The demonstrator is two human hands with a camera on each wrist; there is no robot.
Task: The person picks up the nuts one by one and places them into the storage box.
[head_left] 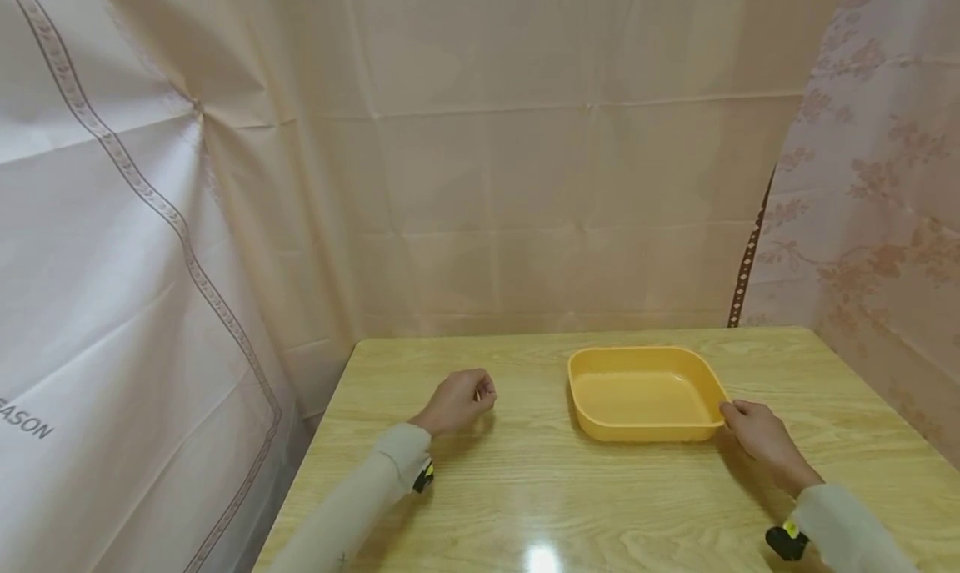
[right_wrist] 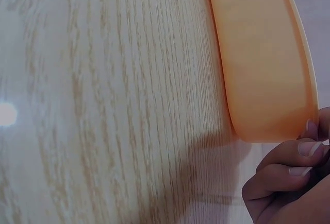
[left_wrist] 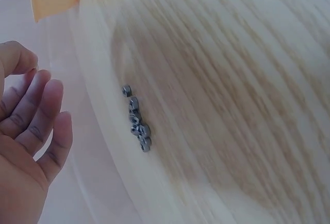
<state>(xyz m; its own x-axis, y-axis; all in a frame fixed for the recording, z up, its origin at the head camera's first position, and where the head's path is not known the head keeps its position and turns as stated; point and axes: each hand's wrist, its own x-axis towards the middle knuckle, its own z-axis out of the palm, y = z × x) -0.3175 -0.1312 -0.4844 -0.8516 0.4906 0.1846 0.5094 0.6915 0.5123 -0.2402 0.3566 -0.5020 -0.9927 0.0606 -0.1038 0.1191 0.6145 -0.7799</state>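
The right hand (head_left: pixel 761 439) pinches the near corner of the yellow tray (head_left: pixel 643 392). The left hand (head_left: pixel 457 402) hangs loose and empty, with small metal nuts (left_wrist: pixel 137 123) just beside it on the table (head_left: pixel 525 490). Picking them up looks next.

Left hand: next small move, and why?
Probably lower the left hand onto the small metal nuts and pinch some. They lie clustered on the table, untouched; the hand hovers open beside them, while the right hand grips the empty yellow tray's corner.
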